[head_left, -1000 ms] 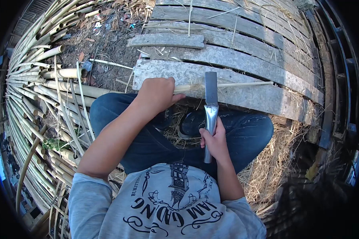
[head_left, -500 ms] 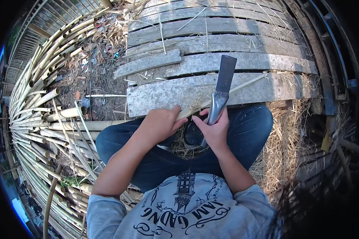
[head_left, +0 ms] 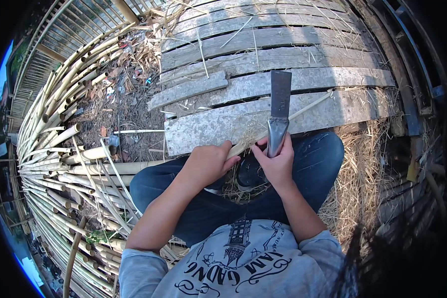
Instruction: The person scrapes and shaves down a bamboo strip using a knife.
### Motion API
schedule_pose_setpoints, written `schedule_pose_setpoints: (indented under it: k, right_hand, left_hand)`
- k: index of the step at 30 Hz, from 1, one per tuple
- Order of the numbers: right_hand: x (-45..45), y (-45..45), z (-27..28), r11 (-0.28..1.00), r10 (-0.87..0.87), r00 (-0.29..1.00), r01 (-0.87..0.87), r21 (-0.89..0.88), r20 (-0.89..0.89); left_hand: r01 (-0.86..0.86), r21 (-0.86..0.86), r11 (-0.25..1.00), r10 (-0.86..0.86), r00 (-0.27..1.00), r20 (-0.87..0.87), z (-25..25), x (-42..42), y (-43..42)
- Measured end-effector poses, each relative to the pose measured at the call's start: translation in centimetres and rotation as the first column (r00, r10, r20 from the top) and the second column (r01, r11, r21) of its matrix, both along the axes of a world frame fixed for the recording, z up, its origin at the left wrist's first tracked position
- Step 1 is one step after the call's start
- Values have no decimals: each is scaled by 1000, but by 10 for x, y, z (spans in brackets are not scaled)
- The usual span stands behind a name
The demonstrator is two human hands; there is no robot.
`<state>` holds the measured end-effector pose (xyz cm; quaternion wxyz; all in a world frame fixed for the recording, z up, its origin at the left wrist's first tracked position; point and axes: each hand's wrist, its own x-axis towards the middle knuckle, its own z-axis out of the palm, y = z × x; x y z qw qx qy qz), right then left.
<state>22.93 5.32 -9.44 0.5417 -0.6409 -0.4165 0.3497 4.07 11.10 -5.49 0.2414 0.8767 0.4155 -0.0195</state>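
Note:
My left hand [head_left: 209,164] is closed around the near end of a split bamboo strip [head_left: 307,106], which slants up to the right across the nearest plank. In my right hand [head_left: 276,165] is a broad-bladed knife [head_left: 280,97] with a tubular metal handle; its flat dark blade points away from me. The fingers of my right hand lie close against the strip, and I cannot tell whether they also grip it. A tuft of fine shavings [head_left: 251,135] clings to the strip between my hands. The lower end of the knife's handle is hidden by my right hand.
A platform of weathered planks [head_left: 203,124] lies in front of my knees, with a loose board [head_left: 188,90] on it. Many bamboo poles [head_left: 74,188] are stacked at my left. Straw-like shavings [head_left: 357,174] cover the ground at right. A bamboo fence [head_left: 74,30] stands behind.
The knife has turned more upright, its blade tilting less to the right. Both hands sit slightly farther right and lower in view, and the whole scene has shifted a little. My grips look unchanged.

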Motion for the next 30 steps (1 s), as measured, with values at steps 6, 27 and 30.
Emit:
schedule_pose_setpoints:
  k: [6, 27, 30]
  right_hand:
    - [-9, 0, -7, 992, 124, 982, -128, 21, 142]
    - [104, 0, 14, 934, -346, 882, 357, -24, -322]
    - [142, -2, 30, 870, -449, 810, 492, 21, -377]
  left_hand:
    - [17, 7, 1000, -17, 1000, 0, 2, 1, -2]
    - [-192, -65, 979, 184, 977, -108, 29, -17, 2]
    - [-207, -69, 976, 200, 974, -104, 34, -16, 2]
